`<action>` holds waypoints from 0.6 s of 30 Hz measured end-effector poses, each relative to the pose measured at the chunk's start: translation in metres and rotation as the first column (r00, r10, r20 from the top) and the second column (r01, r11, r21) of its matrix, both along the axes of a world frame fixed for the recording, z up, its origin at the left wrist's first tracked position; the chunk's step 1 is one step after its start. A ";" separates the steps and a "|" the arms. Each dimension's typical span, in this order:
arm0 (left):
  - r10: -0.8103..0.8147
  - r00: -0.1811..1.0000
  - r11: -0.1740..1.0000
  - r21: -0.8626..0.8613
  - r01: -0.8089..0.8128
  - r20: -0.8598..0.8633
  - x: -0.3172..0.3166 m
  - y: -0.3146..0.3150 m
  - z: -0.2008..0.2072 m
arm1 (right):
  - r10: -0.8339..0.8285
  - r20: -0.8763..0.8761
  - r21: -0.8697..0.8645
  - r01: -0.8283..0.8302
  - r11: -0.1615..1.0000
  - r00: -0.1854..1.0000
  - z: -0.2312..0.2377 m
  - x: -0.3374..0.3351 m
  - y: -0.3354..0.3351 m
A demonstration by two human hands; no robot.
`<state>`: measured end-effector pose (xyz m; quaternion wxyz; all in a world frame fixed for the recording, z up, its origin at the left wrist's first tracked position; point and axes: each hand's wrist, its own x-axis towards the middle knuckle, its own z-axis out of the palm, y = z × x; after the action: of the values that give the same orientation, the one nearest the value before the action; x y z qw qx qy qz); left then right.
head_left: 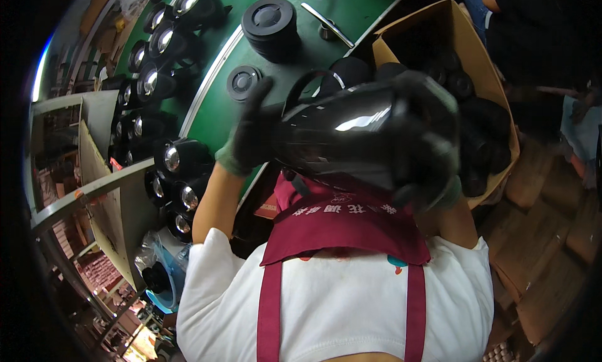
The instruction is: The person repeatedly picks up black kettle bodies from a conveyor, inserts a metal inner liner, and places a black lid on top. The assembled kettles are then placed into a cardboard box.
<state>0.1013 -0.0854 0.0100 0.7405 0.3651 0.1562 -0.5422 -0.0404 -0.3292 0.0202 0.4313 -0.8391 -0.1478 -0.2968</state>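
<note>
A glossy black jug (351, 127) with a looped handle lies on its side in the air in front of my chest. My left hand (251, 133), in a dark glove with a grey-green cuff, is closed on its left end, thumb pointing up. Around the right end is my right hand (439, 152), also gloved and smeared by motion, its fingers partly lost against the dark jug. Beyond my left hand, a black round disc (244, 83) lies flat on the green tabletop (210, 120). A stack of similar black discs (269, 23) stands behind it.
A metal crossbar (328, 25) rises from the table's far side. To the right, an open cardboard box (480, 51) holds several black round pieces. Black vessels with shiny silver insides (164, 41) line the left. Another person (527, 36) is at the upper right.
</note>
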 end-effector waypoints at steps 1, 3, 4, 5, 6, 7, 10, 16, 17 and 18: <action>0.044 0.996 0.993 0.106 -0.052 0.076 -0.006 -0.007 -0.011 | -0.001 0.011 -0.006 0.001 1.000 1.000 0.003 0.001 0.001; 0.137 0.978 0.973 0.166 -0.163 0.158 -0.005 -0.021 -0.024 | -0.023 0.031 -0.023 0.023 0.999 0.999 0.007 0.001 0.002; 0.088 0.864 0.966 0.171 -0.196 0.497 -0.007 -0.033 -0.016 | -0.062 0.034 -0.025 0.063 0.998 0.998 0.005 -0.004 0.001; 0.023 0.715 0.962 0.180 -0.206 0.698 -0.007 -0.042 -0.019 | -0.124 -0.007 0.044 0.124 0.991 0.992 -0.005 -0.003 0.000; -0.039 0.525 0.946 0.200 -0.254 0.850 -0.011 -0.048 -0.022 | -0.189 -0.072 0.149 0.198 0.969 0.979 -0.017 -0.008 0.000; 0.011 0.521 0.946 0.159 -0.281 0.853 -0.017 -0.059 -0.039 | -0.231 -0.147 0.224 0.260 0.939 0.962 -0.026 -0.013 -0.003; -0.042 0.481 0.971 0.150 -0.189 0.876 -0.043 -0.072 -0.134 | -0.307 -0.377 0.275 0.422 0.864 0.874 -0.025 -0.034 -0.016; -0.184 0.128 0.982 0.178 0.057 0.975 -0.057 -0.087 -0.148 | -0.659 -0.609 -0.507 0.422 0.752 0.442 -0.094 -0.037 -0.002; -0.102 0.404 0.984 0.033 0.174 0.909 -0.056 -0.083 -0.136 | -0.517 -0.659 -0.448 0.267 0.853 0.546 -0.107 -0.033 -0.004; -0.173 0.065 0.971 0.160 0.176 0.983 -0.055 -0.079 -0.130 | -0.413 -0.555 -0.505 0.102 0.857 0.722 -0.131 -0.030 -0.032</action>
<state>0.0462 -0.1639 -0.1201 0.5809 0.6494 -0.4288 -0.2386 -0.0705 -0.3609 -0.1106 0.2069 -0.9759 0.0687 -0.0064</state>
